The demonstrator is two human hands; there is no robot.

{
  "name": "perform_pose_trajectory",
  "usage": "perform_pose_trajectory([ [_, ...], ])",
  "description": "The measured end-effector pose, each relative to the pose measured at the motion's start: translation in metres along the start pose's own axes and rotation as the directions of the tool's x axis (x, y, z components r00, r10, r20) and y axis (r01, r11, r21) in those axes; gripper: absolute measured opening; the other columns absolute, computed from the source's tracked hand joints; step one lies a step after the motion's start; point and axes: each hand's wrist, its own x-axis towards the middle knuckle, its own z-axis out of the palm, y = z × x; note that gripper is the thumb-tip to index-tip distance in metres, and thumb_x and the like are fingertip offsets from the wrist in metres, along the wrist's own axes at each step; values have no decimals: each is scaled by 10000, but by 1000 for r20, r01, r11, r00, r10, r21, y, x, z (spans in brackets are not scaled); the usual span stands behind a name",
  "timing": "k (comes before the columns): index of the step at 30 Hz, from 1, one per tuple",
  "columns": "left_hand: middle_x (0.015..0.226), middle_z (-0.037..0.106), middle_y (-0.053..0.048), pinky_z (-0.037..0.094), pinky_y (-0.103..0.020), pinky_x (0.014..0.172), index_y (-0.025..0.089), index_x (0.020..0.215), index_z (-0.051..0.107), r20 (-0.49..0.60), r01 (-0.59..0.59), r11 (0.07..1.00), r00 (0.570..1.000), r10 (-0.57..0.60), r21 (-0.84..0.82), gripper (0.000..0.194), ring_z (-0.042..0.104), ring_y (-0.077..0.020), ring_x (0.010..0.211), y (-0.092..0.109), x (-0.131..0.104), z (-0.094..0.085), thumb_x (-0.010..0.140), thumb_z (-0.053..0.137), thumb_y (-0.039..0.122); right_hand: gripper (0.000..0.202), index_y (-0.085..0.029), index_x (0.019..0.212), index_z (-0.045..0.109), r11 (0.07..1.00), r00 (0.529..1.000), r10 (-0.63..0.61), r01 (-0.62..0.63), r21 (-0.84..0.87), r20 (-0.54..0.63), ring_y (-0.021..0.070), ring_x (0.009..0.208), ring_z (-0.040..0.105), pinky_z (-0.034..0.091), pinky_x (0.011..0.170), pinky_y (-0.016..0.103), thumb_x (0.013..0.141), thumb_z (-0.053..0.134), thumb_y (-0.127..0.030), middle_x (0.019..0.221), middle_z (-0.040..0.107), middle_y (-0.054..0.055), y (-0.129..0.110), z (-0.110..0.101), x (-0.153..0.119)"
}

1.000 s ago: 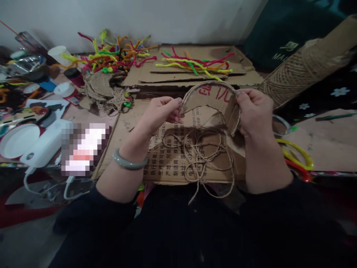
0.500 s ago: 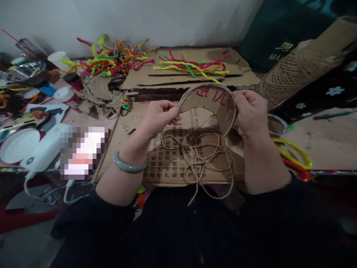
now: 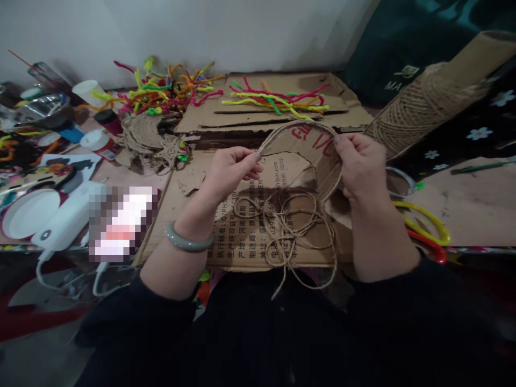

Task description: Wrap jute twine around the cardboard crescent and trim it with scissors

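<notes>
Between my hands is a curved cardboard piece [image 3: 328,161] with red printed characters, held up above a flat cardboard sheet. Jute twine [image 3: 278,129] runs along its upper edge. My left hand [image 3: 237,166], a grey bangle on its wrist, pinches the twine at the left end of the curve. On the other side my right hand [image 3: 360,164] grips the cardboard piece at its right edge, thumb on the twine; its other fingers are partly hidden. A loose tail of the twine lies in loops on the printed sheet [image 3: 226,236] and hangs over the front edge.
A large twine roll [image 3: 423,107] leans at the right, near yellow and red handles [image 3: 427,226]. Colourful pipe cleaners [image 3: 278,99] lie at the back on more cardboard. At left are a twine star [image 3: 171,153], a white-lidded jar [image 3: 97,141] and a phone [image 3: 124,223] with a cable.
Both hands keep their hold, and the curved piece has turned slightly. The view has shifted a little.
</notes>
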Motion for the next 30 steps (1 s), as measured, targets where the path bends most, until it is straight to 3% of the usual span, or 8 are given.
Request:
perform_pose_trajectory([
  [9,656,719,-42,522,-197,572,165,684,644,3,27,1000,1000,-27,-9,190,652,-95,554,1,1,0,853,616,249,276,-239,692,613,999,999,41,-41,34,-2,127,559,432,340,524,289,701,706,-499,630,525,-17,-4,2,-2],
  [18,675,716,-60,530,-210,574,146,772,641,20,93,992,996,-92,-83,361,665,-106,558,3,-1,0,906,558,471,203,-240,691,616,1000,1000,5,-5,16,-23,130,552,462,360,537,300,785,670,-411,613,517,-25,-4,2,-2],
  [25,648,708,-44,518,-202,577,165,684,622,60,79,994,995,-74,-75,251,648,-96,553,5,-2,2,890,600,307,202,-243,687,637,999,999,38,-38,14,3,125,531,440,344,502,294,751,698,-426,600,532,-20,-4,3,-4],
  [30,633,703,-35,520,-201,575,159,683,618,60,90,991,995,-84,-99,232,647,-93,546,4,-2,2,880,612,281,249,-251,690,621,1000,999,31,-31,0,12,127,538,456,371,498,290,756,694,-480,598,537,-25,-2,3,-3],
])
